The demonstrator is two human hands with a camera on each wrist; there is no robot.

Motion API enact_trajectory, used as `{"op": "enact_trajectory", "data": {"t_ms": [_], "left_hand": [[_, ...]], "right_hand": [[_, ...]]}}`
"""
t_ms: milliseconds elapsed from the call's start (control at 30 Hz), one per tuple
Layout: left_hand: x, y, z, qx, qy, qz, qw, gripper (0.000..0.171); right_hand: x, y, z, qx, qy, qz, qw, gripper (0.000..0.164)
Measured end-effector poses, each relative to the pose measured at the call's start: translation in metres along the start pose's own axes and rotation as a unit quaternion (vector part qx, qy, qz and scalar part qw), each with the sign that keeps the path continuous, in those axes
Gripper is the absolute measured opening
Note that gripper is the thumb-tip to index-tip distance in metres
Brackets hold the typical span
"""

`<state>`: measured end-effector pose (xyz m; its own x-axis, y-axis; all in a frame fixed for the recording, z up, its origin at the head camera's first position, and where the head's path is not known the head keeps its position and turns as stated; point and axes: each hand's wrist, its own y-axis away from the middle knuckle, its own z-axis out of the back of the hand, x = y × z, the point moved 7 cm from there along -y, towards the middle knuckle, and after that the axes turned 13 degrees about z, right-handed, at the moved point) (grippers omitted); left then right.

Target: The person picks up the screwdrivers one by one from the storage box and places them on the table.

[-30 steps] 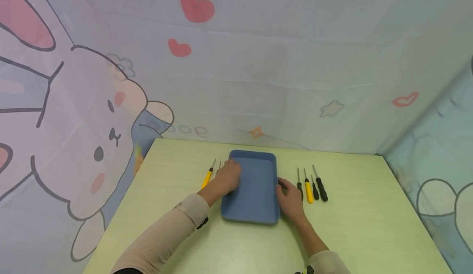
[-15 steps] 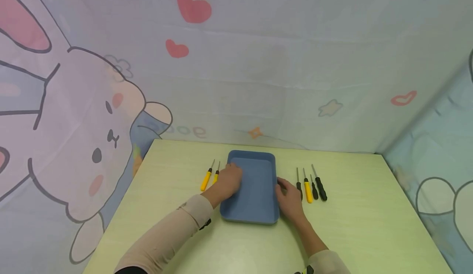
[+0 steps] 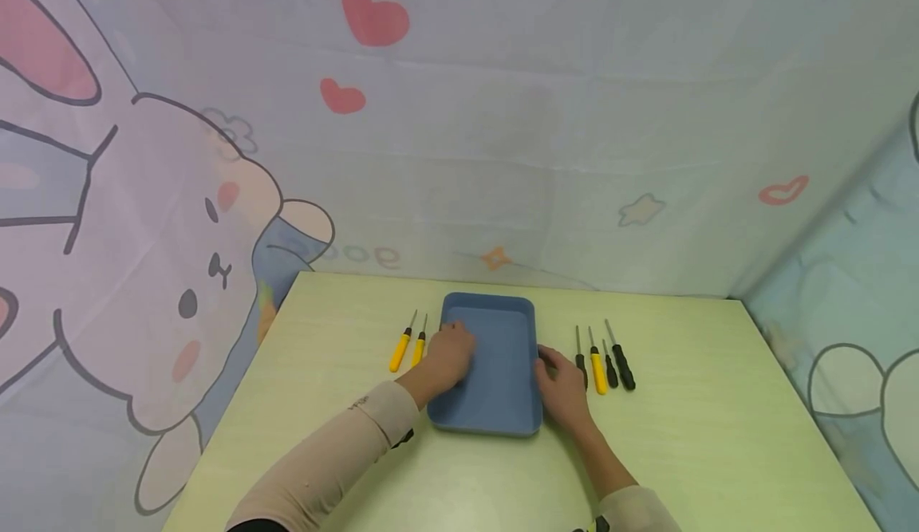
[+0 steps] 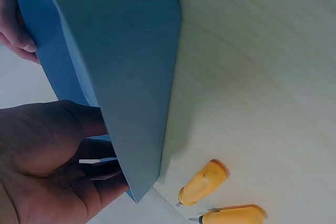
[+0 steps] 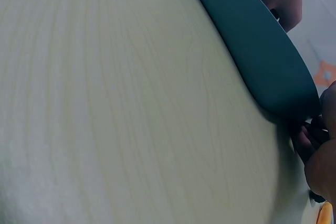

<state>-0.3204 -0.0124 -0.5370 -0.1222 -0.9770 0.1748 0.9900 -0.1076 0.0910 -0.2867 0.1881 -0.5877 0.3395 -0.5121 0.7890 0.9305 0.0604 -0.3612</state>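
A blue rectangular tray (image 3: 495, 364) lies on the table in the head view. My left hand (image 3: 449, 355) reaches over its left wall, palm down above the inside. In the left wrist view the fingers of my left hand (image 4: 58, 166) pass behind the tray wall (image 4: 128, 72), fingertips hidden, with gaps between thumb and fingers and nothing visible in them. My right hand (image 3: 563, 387) rests beside the tray's right wall, thumb and index finger at the rim. The right wrist view shows those fingers (image 5: 304, 142) against the tray's corner, partly hidden.
Two yellow-handled screwdrivers (image 3: 400, 352) lie left of the tray. Right of it, close to my right hand, lie several more: a yellow-handled screwdriver (image 3: 599, 374) and black-handled screwdrivers (image 3: 624, 371). A printed cloth (image 3: 502, 117) rises behind the table.
My left hand has shifted right and slightly toward me, further over the tray, uncovering more of the two yellow screwdrivers. My right hand and the tray have hardly moved.
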Motion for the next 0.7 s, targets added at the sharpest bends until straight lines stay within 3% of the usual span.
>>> {"op": "enact_trajectory", "data": {"t_ms": [267,533,700], "left_hand": [[0.0,-0.005,-0.006,0.002,0.0,0.0,1.0,0.023],[0.005,-0.005,-0.005,-0.032,0.061,-0.003,0.9976,0.014],[0.009,-0.004,0.0,-0.052,0.118,0.006,0.9916,0.014]], "right_hand": [[0.001,0.0,0.0,-0.002,0.002,0.005,1.0,0.036],[0.005,0.0,0.001,-0.002,0.002,0.01,1.0,0.037],[0.004,0.0,0.001,-0.003,0.002,0.014,1.0,0.037]]}}
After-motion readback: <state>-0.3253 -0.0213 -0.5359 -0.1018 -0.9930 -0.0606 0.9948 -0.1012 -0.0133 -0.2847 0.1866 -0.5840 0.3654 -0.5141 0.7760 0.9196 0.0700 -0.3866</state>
